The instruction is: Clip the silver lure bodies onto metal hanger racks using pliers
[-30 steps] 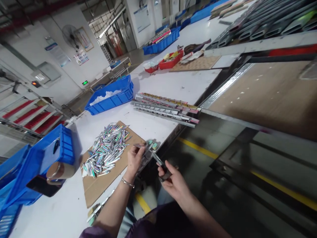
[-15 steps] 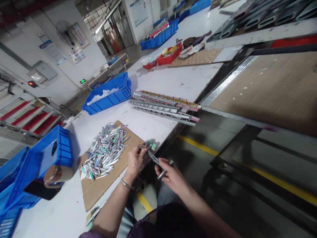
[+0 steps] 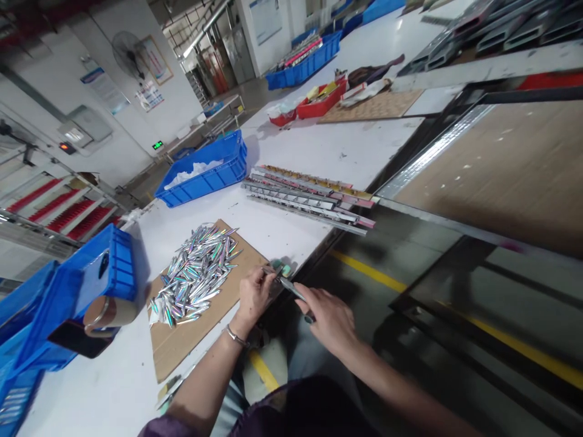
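Note:
My left hand [image 3: 255,294] is closed on the far end of a thin metal strip [image 3: 291,289] at the white table's near edge. My right hand [image 3: 328,315] grips the strip's near end, fingers curled round it just off the table edge. Right beside my left hand lies a pile of several shiny holographic pieces [image 3: 195,273] on a sheet of brown cardboard [image 3: 182,340]. A small green piece [image 3: 282,267] sits on the table by the strip's tip.
Long metal strips [image 3: 310,197] lie in a row further along the table. A blue bin [image 3: 204,173] stands behind them, another blue crate [image 3: 91,285] with a tape roll [image 3: 107,312] at left. Red trays [image 3: 319,103] sit farther back. A dark frame with a brown board [image 3: 492,170] is at right.
My right hand has moved up the strip toward my left hand, so the two hands are closer together. The view has shifted slightly.

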A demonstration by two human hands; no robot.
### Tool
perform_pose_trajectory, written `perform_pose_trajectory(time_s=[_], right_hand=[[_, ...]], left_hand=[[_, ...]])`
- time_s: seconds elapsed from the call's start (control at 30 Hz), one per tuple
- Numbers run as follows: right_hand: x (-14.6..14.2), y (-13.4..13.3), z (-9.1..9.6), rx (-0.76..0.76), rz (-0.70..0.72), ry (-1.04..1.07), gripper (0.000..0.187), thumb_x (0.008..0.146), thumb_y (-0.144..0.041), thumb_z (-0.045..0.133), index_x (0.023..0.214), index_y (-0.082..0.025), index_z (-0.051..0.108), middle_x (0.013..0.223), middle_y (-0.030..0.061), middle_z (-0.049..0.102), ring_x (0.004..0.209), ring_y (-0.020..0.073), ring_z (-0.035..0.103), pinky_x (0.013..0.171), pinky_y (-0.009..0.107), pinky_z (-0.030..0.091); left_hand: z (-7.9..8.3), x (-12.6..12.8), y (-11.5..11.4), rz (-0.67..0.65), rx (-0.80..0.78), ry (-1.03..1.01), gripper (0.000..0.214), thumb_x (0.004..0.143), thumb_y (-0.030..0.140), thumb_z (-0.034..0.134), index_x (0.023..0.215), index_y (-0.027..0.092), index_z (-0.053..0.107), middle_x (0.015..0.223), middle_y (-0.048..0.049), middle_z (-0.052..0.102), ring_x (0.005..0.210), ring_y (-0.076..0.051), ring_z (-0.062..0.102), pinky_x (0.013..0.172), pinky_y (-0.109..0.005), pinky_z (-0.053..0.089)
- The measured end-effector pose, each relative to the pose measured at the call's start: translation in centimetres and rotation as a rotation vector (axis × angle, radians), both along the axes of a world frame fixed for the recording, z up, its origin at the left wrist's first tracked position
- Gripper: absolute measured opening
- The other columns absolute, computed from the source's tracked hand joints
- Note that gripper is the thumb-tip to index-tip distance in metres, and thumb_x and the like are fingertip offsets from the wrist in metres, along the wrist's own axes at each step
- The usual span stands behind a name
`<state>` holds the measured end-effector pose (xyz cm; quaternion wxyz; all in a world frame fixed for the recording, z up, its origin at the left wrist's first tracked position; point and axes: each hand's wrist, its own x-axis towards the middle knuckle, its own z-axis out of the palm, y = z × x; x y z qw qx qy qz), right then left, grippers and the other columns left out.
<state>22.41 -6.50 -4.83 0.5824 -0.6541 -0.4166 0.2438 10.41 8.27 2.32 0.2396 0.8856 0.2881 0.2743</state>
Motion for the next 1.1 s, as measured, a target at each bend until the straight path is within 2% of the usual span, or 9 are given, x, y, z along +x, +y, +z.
perform_pose_trajectory(time_s=[0.07, 0.23, 0.33, 0.43, 0.6, 0.77, 0.9, 1.0, 1.1], right_hand=[[0.3, -0.2, 0.5, 0.001, -0.003, -0.186, 0.029, 0.096, -0.027, 0.056, 0.122, -0.026, 0.070, 0.097, 0.0115, 0.074, 0.093, 0.0261, 0.063, 0.083, 0.037, 0.043], [-0.4, 1.2, -0.3, 0.030, 0.176, 0.620, 0.046, 0.091, -0.065, 0.058, 0.106, -0.024, 0.072, 0.067, 0.0024, 0.065, 0.070, 0.0215, 0.063, 0.076, 0.038, 0.050], [-0.8, 1.4, -0.9, 0.051, 0.210, 0.696, 0.063, 0.092, -0.076, 0.043, 0.100, -0.021, 0.071, 0.059, -0.0001, 0.058, 0.063, 0.0205, 0.062, 0.071, 0.040, 0.054], [-0.1, 0.7, -1.1, 0.082, 0.112, 0.393, 0.039, 0.096, -0.056, 0.056, 0.111, -0.024, 0.070, 0.078, 0.0048, 0.069, 0.078, 0.0226, 0.065, 0.081, 0.041, 0.051], [1.0, -0.1, -1.2, 0.062, 0.028, -0.816, 0.035, 0.101, -0.020, 0.049, 0.133, -0.017, 0.062, 0.084, 0.0084, 0.068, 0.081, 0.0244, 0.061, 0.086, 0.042, 0.044], [0.0, 0.1, -1.1, 0.018, -0.072, -1.082, 0.035, 0.101, -0.013, 0.047, 0.133, -0.013, 0.060, 0.083, 0.0092, 0.066, 0.079, 0.0241, 0.059, 0.083, 0.041, 0.042], [0.4, 0.6, -1.2, 0.004, 0.061, -0.640, 0.035, 0.098, -0.018, 0.050, 0.132, -0.020, 0.061, 0.083, 0.0085, 0.065, 0.077, 0.0240, 0.059, 0.077, 0.040, 0.043], [0.9, 1.3, -1.7, 0.044, 0.256, 0.243, 0.030, 0.098, -0.044, 0.055, 0.120, -0.024, 0.062, 0.064, -0.0022, 0.051, 0.055, 0.0158, 0.045, 0.058, 0.031, 0.039], [0.9, 1.9, -2.1, 0.045, 0.396, 1.075, 0.040, 0.085, -0.061, 0.068, 0.085, -0.023, 0.060, 0.057, -0.0109, 0.025, 0.046, 0.0065, 0.017, 0.049, 0.023, 0.029]], left_hand=[[0.0, 0.0, 0.0, 0.010, 0.005, 0.004, 0.015, 0.097, 0.029, 0.063, 0.091, 0.022, 0.073, 0.091, -0.0062, 0.077, 0.083, -0.020, 0.070, 0.077, -0.029, 0.052], [-0.1, 0.0, -0.1, 0.026, -0.019, 0.003, 0.013, 0.096, 0.027, 0.063, 0.090, 0.021, 0.073, 0.092, -0.0053, 0.077, 0.085, -0.019, 0.070, 0.079, -0.028, 0.052], [-0.1, 0.0, -0.1, 0.026, -0.019, -0.001, 0.012, 0.096, 0.026, 0.063, 0.091, 0.021, 0.073, 0.091, -0.0055, 0.076, 0.084, -0.019, 0.069, 0.080, -0.028, 0.052], [-0.3, 0.0, -0.1, 0.018, -0.018, 0.005, 0.013, 0.097, 0.026, 0.062, 0.091, 0.021, 0.073, 0.092, -0.0058, 0.076, 0.086, -0.020, 0.069, 0.079, -0.029, 0.052], [-0.5, -0.1, -0.1, 0.011, 0.003, 0.028, 0.014, 0.097, 0.027, 0.062, 0.090, 0.020, 0.072, 0.093, -0.0063, 0.076, 0.084, -0.020, 0.069, 0.078, -0.029, 0.052], [-0.6, -0.2, -0.2, 0.029, 0.001, 0.024, 0.016, 0.098, 0.029, 0.060, 0.092, 0.021, 0.072, 0.094, -0.0059, 0.077, 0.088, -0.020, 0.070, 0.081, -0.030, 0.053], [-0.7, -0.1, -0.2, 0.023, 0.014, 0.041, 0.018, 0.099, 0.030, 0.060, 0.090, 0.020, 0.072, 0.094, -0.0059, 0.076, 0.087, -0.020, 0.070, 0.079, -0.029, 0.053], [-0.8, -0.1, -0.5, 0.042, 0.021, 0.066, 0.018, 0.099, 0.031, 0.060, 0.090, 0.020, 0.072, 0.090, -0.0054, 0.076, 0.084, -0.019, 0.070, 0.077, -0.028, 0.052], [-1.1, -0.1, -1.0, 0.049, 0.031, 0.097, 0.018, 0.099, 0.031, 0.060, 0.095, 0.020, 0.073, 0.089, -0.0056, 0.076, 0.083, -0.019, 0.069, 0.078, -0.029, 0.053]])
